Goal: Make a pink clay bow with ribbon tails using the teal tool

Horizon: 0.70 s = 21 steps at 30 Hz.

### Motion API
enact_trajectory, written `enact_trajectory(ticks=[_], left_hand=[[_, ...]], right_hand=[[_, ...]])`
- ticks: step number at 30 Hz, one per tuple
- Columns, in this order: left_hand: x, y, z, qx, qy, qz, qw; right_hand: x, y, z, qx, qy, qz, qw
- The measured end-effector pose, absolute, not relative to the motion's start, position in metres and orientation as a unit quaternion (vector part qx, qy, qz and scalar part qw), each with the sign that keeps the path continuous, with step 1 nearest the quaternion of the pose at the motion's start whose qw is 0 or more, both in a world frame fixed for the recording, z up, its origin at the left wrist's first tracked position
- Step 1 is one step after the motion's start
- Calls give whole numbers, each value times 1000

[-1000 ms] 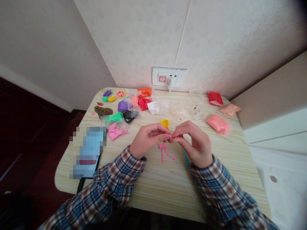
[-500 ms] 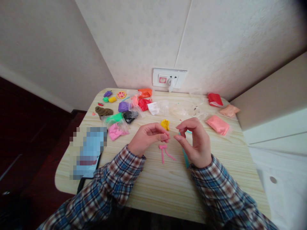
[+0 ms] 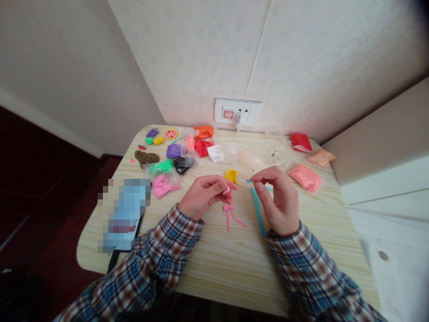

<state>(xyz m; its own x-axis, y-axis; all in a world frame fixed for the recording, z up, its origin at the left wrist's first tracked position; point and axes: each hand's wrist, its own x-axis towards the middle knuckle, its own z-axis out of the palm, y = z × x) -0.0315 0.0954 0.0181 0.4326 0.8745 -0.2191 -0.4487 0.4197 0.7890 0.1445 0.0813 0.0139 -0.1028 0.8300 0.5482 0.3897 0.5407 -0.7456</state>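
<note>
My left hand (image 3: 204, 194) hovers over the wooden table (image 3: 217, 259), its fingers pinched on a tiny pink piece of clay (image 3: 227, 189). Just below it lies a pink clay bow with two long tails (image 3: 231, 213). My right hand (image 3: 279, 201) is raised a little to the right, thumb and forefinger pressed together; whether anything is between them I cannot make out. A teal clay stick (image 3: 257, 209) lies on the table under that hand. A yellow lump of clay (image 3: 231, 175) sits just behind my left fingers.
Several bags of coloured clay (image 3: 174, 156) and small clay figures (image 3: 157, 136) crowd the far left. Salmon (image 3: 304, 177), red (image 3: 300, 141) and peach (image 3: 321, 157) packs lie far right. A blurred device (image 3: 124, 212) rests near left. A wall socket (image 3: 237, 112) is behind; a white cabinet (image 3: 385, 210) stands right.
My two hands were joined, pinching together above the bow; they have drawn apart. The right hand has lifted back to the right, uncovering the teal stick.
</note>
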Motion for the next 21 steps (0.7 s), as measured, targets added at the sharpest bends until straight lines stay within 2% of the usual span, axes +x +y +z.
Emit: enact_trajectory(ticks=[7,15,21], left_hand=[[-31,96,20,348,343,403,774],[-33,98,23,329,370,437,751],[-33,96,20,423,376,388,727]], right_hand=[[145,81,14,-431,-725,199,499],[143,81,16,-447,-726,194,485],[140,81,16,-363,-782,253,438]])
